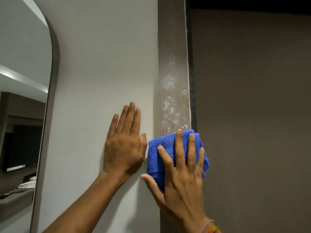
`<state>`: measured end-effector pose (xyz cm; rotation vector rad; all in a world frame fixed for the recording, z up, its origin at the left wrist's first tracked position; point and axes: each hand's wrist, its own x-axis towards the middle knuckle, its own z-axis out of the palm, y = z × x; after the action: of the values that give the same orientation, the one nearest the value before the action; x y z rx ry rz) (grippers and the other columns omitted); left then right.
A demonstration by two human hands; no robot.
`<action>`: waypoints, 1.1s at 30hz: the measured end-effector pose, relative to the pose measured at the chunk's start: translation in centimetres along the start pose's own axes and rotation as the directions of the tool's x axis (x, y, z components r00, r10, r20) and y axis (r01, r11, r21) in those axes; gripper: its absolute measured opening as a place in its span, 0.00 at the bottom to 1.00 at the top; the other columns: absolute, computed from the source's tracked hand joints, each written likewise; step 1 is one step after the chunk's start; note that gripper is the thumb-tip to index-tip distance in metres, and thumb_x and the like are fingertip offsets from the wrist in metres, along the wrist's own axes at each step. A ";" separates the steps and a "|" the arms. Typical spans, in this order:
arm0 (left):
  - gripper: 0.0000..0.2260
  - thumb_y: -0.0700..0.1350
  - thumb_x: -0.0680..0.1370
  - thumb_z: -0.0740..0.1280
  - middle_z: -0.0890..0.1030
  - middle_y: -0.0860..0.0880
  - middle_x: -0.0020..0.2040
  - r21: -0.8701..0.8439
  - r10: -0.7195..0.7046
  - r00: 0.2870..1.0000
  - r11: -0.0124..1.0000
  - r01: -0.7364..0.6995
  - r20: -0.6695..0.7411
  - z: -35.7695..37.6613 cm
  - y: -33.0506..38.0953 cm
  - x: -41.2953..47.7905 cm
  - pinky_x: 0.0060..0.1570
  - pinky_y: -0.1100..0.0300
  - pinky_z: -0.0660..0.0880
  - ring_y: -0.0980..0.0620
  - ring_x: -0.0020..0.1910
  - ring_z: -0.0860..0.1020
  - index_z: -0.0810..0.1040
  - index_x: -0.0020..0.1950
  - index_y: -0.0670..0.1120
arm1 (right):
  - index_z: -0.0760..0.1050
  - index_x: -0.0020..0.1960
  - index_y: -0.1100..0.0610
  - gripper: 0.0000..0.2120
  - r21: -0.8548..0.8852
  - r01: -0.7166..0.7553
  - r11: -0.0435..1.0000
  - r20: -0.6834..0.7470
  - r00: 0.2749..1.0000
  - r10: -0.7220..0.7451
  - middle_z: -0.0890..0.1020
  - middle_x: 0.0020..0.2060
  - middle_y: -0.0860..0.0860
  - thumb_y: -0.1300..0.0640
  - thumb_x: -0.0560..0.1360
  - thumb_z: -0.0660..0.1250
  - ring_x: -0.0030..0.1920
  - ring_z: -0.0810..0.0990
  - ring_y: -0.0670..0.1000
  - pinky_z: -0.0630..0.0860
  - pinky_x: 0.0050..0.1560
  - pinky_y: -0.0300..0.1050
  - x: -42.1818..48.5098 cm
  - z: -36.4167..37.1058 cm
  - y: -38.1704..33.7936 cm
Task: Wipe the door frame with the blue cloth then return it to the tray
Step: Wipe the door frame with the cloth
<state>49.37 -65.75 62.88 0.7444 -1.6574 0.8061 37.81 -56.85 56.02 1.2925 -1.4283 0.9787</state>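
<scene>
A brown door frame (173, 64) runs upright through the middle of the view, with pale smudges on it above the cloth. My right hand (181, 174) presses a folded blue cloth (154, 155) flat against the frame, fingers spread over it. My left hand (125, 142) lies flat and open on the white wall (104, 64) just left of the frame, its thumb close to the cloth's edge. The tray is out of sight.
A brown door (252, 115) fills the right side. An arched mirror (25, 98) with a dark rim hangs on the wall at the left and reflects a room with a screen and a shelf.
</scene>
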 end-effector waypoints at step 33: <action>0.28 0.50 0.77 0.49 0.54 0.41 0.76 0.019 0.005 1.000 1.000 -0.005 0.008 0.0 -0.1 -0.1 0.73 0.46 0.53 0.43 0.76 0.52 0.52 0.75 0.40 | 0.48 0.75 0.47 0.31 -0.031 -0.039 0.999 -0.031 0.999 0.038 0.51 0.77 0.56 0.37 0.76 0.46 0.76 0.45 0.62 0.51 0.72 0.67 6.9 -1.4 -0.4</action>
<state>49.50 -65.82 62.83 0.7579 -1.6610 0.8245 38.36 -57.21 63.00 1.2259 -1.4443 0.9938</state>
